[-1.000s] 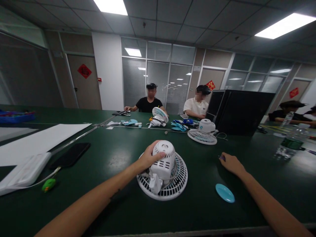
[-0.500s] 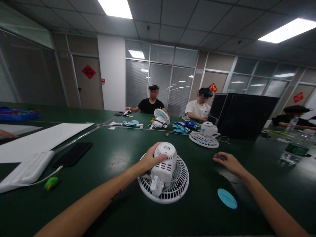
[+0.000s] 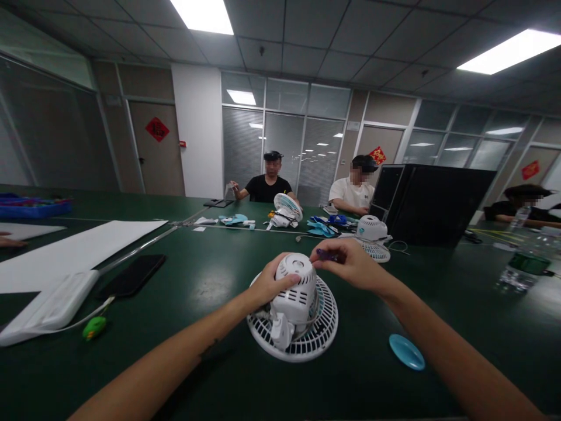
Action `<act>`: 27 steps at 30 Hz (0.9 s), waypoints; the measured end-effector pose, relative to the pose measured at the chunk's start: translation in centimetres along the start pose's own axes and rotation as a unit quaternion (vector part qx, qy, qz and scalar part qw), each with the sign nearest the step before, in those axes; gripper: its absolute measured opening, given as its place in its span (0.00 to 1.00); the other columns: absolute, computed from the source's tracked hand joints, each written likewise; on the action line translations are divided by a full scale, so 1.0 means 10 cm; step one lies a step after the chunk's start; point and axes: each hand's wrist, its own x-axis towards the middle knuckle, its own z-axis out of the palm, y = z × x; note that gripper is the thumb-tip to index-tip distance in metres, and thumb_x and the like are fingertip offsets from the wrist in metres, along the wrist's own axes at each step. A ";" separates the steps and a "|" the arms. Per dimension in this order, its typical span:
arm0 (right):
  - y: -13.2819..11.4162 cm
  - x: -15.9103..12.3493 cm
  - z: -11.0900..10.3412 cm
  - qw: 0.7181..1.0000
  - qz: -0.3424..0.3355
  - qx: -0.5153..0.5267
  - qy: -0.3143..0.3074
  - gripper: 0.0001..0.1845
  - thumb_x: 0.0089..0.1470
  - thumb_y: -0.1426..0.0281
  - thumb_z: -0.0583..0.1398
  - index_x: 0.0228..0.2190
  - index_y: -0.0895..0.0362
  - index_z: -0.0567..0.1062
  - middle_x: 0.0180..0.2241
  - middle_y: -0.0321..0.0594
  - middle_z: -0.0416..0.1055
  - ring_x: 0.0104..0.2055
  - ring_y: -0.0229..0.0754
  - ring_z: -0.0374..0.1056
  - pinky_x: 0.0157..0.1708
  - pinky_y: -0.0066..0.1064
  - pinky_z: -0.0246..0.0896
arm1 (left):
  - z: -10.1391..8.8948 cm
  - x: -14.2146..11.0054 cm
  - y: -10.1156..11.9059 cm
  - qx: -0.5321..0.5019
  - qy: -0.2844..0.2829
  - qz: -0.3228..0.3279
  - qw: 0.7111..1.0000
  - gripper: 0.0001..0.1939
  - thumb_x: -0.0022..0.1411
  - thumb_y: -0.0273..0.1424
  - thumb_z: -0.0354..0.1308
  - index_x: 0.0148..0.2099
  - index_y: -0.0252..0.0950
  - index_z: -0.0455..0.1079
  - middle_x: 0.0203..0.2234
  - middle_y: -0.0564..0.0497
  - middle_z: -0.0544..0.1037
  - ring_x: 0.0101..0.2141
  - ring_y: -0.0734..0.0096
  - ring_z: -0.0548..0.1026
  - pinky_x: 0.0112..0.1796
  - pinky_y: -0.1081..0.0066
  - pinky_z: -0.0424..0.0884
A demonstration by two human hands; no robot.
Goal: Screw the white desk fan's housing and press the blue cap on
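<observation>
A white fan (image 3: pixel 294 304) rests grille-down on the green table, its motor housing pointing up and its cord and plug bundled at the side. My left hand (image 3: pixel 270 283) is wrapped round the left of the housing, thumb across its vented top. Just right of the housing's top, my right hand (image 3: pixel 350 262) pinches a small dark purple object (image 3: pixel 326 255); most of it is hidden by the fingers, so I cannot tell its kind. A light-blue oval disc (image 3: pixel 407 352) lies on the table below my right forearm.
A second white fan (image 3: pixel 372 231) lies behind my right hand, near a black computer case (image 3: pixel 438 202). A water bottle (image 3: pixel 526 263) stands at right. Leftward are a black phone (image 3: pixel 134 276), a white power strip (image 3: pixel 55 307) and paper (image 3: pixel 87 251). Two people sit opposite.
My right hand has moved left and up from the table to beside the fan's housing, still pinching the purple object. My left hand stays on the fan. The person opposite has raised a hand.
</observation>
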 end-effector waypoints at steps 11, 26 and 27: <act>-0.18 0.13 0.02 0.973 -0.107 -0.201 -0.046 0.12 0.50 0.83 0.57 0.34 0.61 0.77 0.34 0.42 0.76 0.35 0.39 0.70 0.37 0.30 0.61 | 0.24 -0.09 0.16 0.057 0.104 -0.011 0.993 0.27 0.51 0.39 0.66 0.51 0.35 0.67 0.42 0.47 0.77 0.42 0.60 0.74 0.45 0.64 0.70; -0.44 -0.07 0.08 0.936 -0.040 -0.330 -0.112 0.24 0.51 0.82 0.57 0.49 0.56 0.74 0.39 0.44 0.77 0.41 0.45 0.71 0.40 0.33 0.60 | 0.24 -0.08 0.13 0.074 0.107 0.004 0.991 0.25 0.52 0.38 0.65 0.51 0.35 0.67 0.42 0.48 0.77 0.43 0.60 0.75 0.44 0.65 0.70; -0.44 -0.10 0.08 0.938 -0.043 -0.326 -0.112 0.25 0.51 0.81 0.56 0.51 0.55 0.73 0.39 0.43 0.77 0.41 0.44 0.71 0.40 0.33 0.60 | 0.24 -0.08 0.13 0.072 0.101 0.005 0.992 0.25 0.52 0.39 0.65 0.51 0.35 0.67 0.42 0.48 0.77 0.43 0.60 0.75 0.45 0.65 0.70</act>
